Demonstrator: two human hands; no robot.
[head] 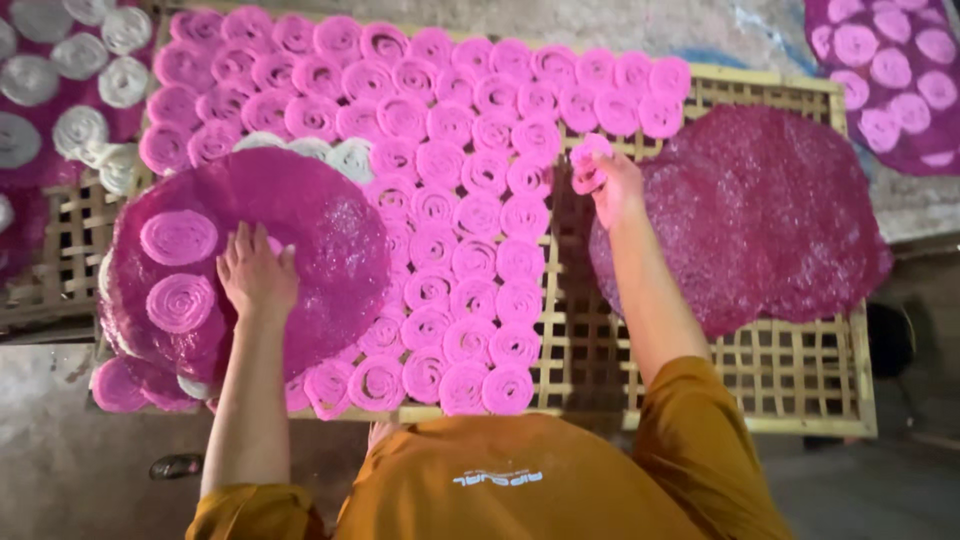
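- Covering most of the woven bamboo lattice tray, the rows of pink rolled spiral discs fill its left and middle portions; judged from this, the laying-out is well over half done, with the bare lattice directly below and to the right of the right hand left to fill.
- Lying just right of the right hand, one large flat dark-magenta round sheet rests unrolled on the tray, its left edge passing under the wrist.
- Under the left hand sits a second large flat magenta round sheet, overlapping the left-hand rows; two pink spiral rolls lie on it, just left of the fingers.
- Left hand: palm down, fingers spread and flat, pressing on the sheet; it grasps nothing.
- Right hand: fingers closed narrowly around one small pink rolled spiral, held at the end of the top rows, beside the last discs laid there.
- Beyond the tray, up and left of the left hand, white rolled spirals lie on another surface.
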